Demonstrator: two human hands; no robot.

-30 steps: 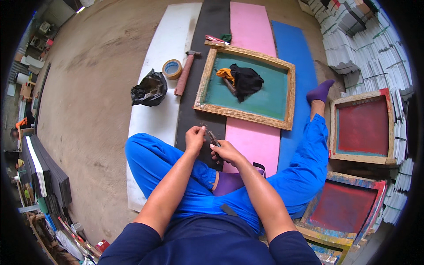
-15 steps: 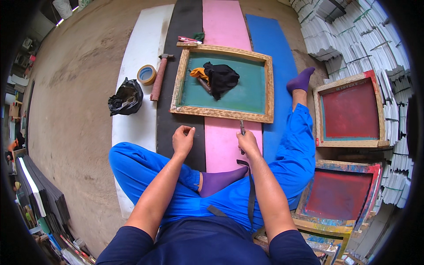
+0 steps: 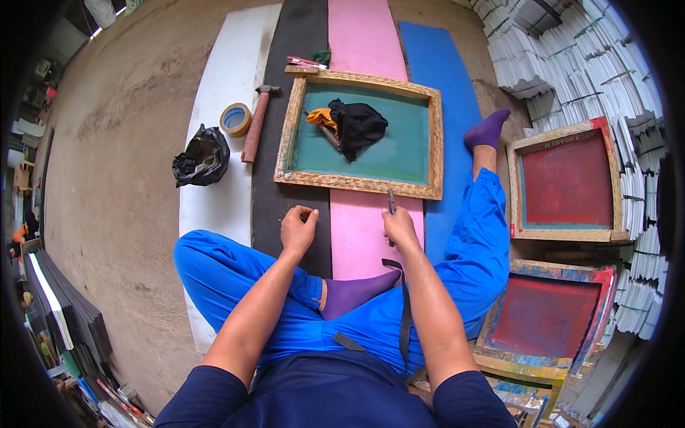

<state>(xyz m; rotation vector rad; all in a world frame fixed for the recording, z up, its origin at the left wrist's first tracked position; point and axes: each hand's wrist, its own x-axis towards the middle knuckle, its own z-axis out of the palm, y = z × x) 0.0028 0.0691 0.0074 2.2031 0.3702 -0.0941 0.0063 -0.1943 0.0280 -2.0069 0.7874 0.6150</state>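
Observation:
My right hand point(image 3: 400, 225) is closed round a pair of dark pliers point(image 3: 392, 204), whose jaws point away from me at the near edge of a wooden screen frame point(image 3: 357, 187). My left hand point(image 3: 298, 230) hovers over the black mat strip with fingertips pinched together; what they hold, if anything, is too small to make out. Tiny dark specks show beside those fingers. Green mesh point(image 3: 407, 143) spans the frame, and on it lie a black cloth point(image 3: 360, 128), an orange cloth point(image 3: 320, 117) and a partly covered tool handle point(image 3: 330, 137).
Left of the frame are a hammer point(image 3: 257, 128), a tape roll point(image 3: 235, 119) and a black plastic bag point(image 3: 203, 157). A red stapler-like tool point(image 3: 303, 62) lies beyond its far left corner. Red-meshed frames point(image 3: 567, 178) and tied white stacks point(image 3: 585, 57) stand at the right.
My left hand has shifted slightly to the right and its fingers have turned a little; small specks now show beside it. The right hand and pliers stay nearly in place.

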